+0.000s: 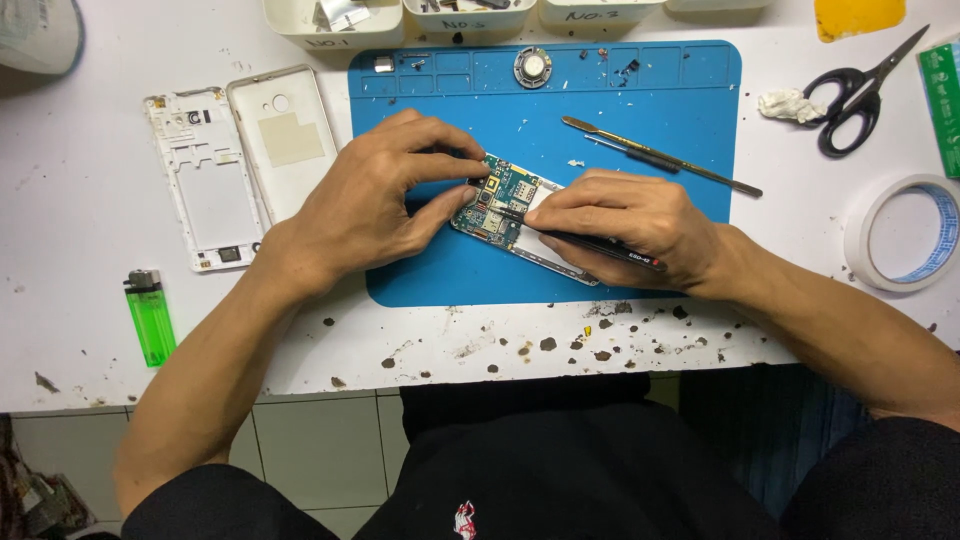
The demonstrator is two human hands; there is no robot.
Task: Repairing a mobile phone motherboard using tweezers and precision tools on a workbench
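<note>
on the blue work mat (640, 150) at mid-frame lies an opened phone, its circuit board (497, 203) bare. the left hand (370, 205) pinches the board's upper edge; the right hand (630, 232), closed around black tweezers (600, 245), works mid-disassembly, and lifting parts calls for steadiness.

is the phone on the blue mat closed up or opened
Opened. The phone lies with its circuit board bare under both hands; its white back cover and inner frame lie apart, left of the blue mat.
</note>
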